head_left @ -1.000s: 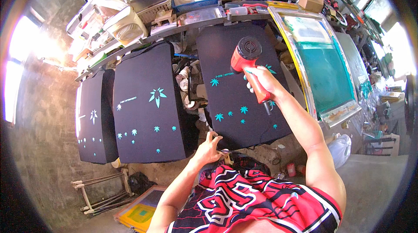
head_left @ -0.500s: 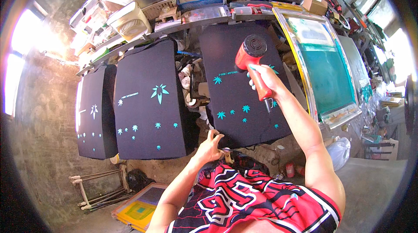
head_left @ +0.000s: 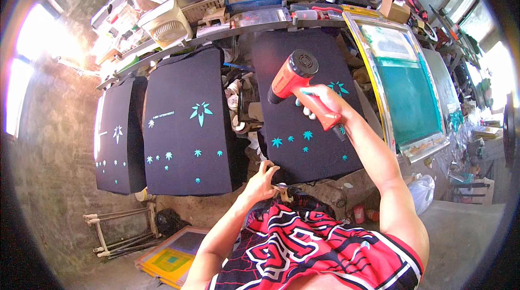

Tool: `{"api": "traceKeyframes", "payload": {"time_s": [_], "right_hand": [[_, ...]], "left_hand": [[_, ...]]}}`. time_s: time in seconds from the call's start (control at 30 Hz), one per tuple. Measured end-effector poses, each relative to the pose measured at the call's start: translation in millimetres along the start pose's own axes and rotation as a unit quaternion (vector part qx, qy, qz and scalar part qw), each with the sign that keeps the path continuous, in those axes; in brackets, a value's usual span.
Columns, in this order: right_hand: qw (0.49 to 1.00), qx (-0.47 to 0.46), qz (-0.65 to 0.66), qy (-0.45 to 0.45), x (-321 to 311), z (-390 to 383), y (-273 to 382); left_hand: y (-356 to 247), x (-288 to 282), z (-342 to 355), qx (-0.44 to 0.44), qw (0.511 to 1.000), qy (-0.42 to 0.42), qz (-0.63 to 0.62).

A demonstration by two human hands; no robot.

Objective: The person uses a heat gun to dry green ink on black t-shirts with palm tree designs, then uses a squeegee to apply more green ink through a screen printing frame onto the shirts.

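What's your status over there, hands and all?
Right hand grips red heat gun over black cloth. Left hand at cloth's near-left corner. Gun blocks view of cloth's middle.

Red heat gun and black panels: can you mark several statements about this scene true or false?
1. The right hand holds the red heat gun. True.
2. The left hand holds a brush. False: it is at the near left corner of the rightmost black panel.
3. Green leaf shapes mark the rightmost black panel. True.
4. The framed green screen lies left of the rightmost black panel. False: it lies to its right.
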State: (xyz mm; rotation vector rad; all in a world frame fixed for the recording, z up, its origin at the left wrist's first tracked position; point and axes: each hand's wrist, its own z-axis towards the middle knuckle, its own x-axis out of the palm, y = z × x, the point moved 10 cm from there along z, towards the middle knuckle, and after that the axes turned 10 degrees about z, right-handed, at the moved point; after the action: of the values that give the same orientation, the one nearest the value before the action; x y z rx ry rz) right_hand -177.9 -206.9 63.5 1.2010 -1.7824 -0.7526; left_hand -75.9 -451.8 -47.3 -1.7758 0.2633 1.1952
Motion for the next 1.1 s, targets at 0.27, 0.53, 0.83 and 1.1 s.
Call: {"api": "traceKeyframes", "payload": {"time_s": [0.27,0.53,0.83,1.1], "right_hand": [[1.000,-0.017,-0.014,0.009,0.1,-0.2,-1.3],[1.000,-0.005,-0.017,0.021,1.1,4.2,-9.9],[0.997,-0.056,0.047,0.041,-10.7,-7.9,-3.2],[0.989,-0.111,0.047,-0.088,-58.7,-28.7,4.9]], "left_hand": [[2.1,4.8,1.2,-0.010,1.000,0.013,0.016],[-0.2,1.5,0.4,-0.024,0.999,0.032,-0.002],[1.8,4.8,3.0,-0.024,0.999,0.030,-0.003],[4.9,11.1,6.4,-0.020,1.000,0.021,0.004]]}}
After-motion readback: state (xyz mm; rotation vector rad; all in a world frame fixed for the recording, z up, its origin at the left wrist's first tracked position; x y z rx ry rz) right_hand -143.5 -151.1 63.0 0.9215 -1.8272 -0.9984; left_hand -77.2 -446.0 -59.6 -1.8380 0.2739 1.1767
